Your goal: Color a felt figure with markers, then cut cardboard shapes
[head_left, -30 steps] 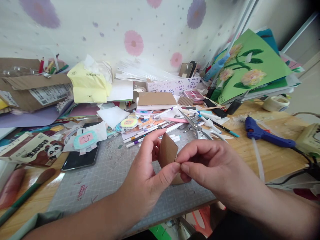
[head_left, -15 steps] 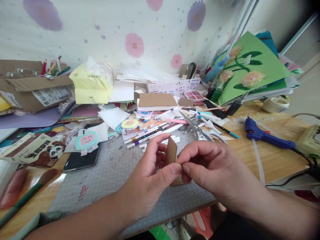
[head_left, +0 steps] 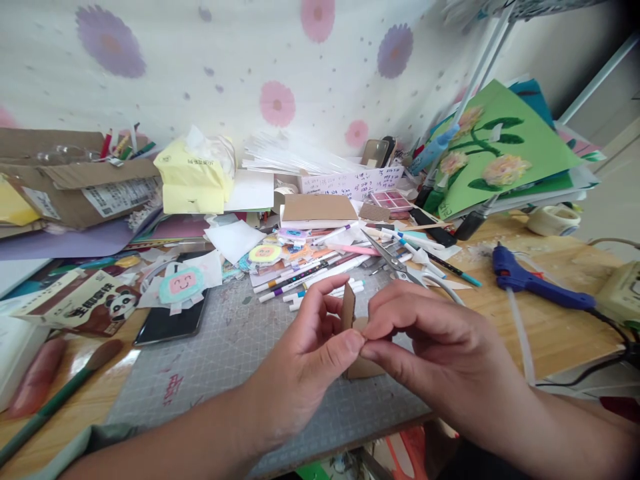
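A small brown cardboard piece (head_left: 349, 308) is pinched between both my hands above the grey cutting mat (head_left: 220, 347). My left hand (head_left: 305, 363) grips it with thumb and forefinger from the left. From the right, my right hand (head_left: 440, 347) holds it with thumb and fingers, the thumbs meeting at its near edge. The cardboard is bent, one flap standing nearly edge-on to me and another part showing below the hands.
Scissors (head_left: 400, 267) and several marker pens (head_left: 300, 273) lie just beyond the hands. A blue glue gun (head_left: 530, 283) rests on the wooden desk at right. A phone (head_left: 165, 323), paper cutouts, a tissue pack (head_left: 193, 177) and cardboard boxes crowd the left and back.
The cardboard has turned from facing me to nearly edge-on, bent further between my fingers. My view has shifted slightly, so the desk things sit lower in frame.
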`<control>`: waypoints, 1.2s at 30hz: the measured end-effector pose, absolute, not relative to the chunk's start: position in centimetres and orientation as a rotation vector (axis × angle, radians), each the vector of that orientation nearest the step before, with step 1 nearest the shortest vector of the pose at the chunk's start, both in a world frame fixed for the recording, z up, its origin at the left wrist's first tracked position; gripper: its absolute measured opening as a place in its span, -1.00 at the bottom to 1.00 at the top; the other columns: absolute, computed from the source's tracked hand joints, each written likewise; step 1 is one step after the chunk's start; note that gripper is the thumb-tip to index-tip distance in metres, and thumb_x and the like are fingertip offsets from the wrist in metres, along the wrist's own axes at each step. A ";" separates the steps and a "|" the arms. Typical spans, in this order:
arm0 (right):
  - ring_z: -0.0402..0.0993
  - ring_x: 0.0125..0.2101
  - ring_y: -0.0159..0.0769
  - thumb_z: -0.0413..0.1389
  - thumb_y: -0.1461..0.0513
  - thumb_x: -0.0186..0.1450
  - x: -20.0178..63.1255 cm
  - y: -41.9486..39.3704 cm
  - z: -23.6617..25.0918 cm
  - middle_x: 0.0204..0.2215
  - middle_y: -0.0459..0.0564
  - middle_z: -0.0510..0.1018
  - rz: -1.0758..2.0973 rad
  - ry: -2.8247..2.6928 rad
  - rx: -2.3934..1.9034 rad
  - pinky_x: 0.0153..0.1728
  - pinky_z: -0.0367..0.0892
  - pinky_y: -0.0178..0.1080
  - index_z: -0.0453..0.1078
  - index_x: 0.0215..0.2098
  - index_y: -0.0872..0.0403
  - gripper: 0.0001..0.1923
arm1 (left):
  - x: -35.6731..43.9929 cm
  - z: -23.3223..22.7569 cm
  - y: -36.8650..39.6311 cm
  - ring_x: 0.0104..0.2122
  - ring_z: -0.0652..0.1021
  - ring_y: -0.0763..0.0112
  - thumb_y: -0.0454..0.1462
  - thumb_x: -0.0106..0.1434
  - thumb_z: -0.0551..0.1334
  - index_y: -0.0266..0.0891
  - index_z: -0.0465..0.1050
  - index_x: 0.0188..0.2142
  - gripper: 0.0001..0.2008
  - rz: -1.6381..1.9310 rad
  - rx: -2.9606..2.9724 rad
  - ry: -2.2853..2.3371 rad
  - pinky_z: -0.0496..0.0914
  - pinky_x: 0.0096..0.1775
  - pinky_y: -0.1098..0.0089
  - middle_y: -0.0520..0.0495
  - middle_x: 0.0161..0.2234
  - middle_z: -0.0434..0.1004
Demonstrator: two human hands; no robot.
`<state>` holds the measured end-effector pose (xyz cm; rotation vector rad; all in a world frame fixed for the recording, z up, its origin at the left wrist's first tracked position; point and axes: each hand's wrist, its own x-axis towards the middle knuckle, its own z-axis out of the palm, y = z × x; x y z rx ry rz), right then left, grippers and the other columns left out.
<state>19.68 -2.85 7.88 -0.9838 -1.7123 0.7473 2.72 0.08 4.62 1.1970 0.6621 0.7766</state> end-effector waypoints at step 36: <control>0.46 -0.51 -0.36 0.08 0.40 0.21 18.7 -2.9 8.5 -0.53 -0.07 0.54 0.604 -1.746 -1.148 -0.50 0.34 -0.33 0.44 -0.42 0.07 -0.85 | 2.6 4.4 0.8 -0.09 0.37 0.31 -0.19 0.28 0.25 0.06 0.06 0.18 -0.46 1.208 1.555 0.730 0.25 0.03 0.21 -0.02 -0.06 0.25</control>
